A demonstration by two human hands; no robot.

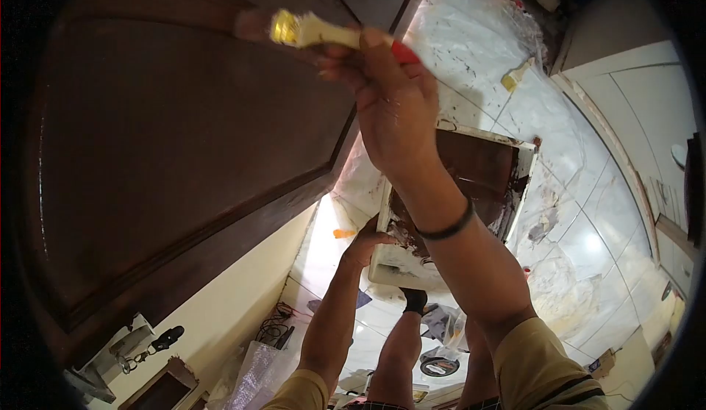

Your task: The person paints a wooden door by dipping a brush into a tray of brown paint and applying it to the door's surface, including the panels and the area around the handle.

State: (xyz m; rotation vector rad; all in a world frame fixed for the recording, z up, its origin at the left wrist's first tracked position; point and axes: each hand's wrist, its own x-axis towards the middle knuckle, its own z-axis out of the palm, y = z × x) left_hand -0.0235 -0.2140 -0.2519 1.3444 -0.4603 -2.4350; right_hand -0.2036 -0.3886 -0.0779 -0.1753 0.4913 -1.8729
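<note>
My right hand [393, 105] is raised and grips a paintbrush [309, 29] with a pale handle and a yellow ferrule; its bristles touch the dark brown wooden door [162, 138] on the left. A black band circles that wrist. Lower down, my left hand [365, 244] holds the near edge of a white paint tray [523, 161] filled with dark brown paint. My right forearm crosses in front of the tray.
Clear plastic sheeting [478, 35] covers the white marble floor. A second brush [517, 75] lies on it farther off. My legs [401, 344] stand below. A door lock and cables [276, 329] lie by the cream wall at lower left.
</note>
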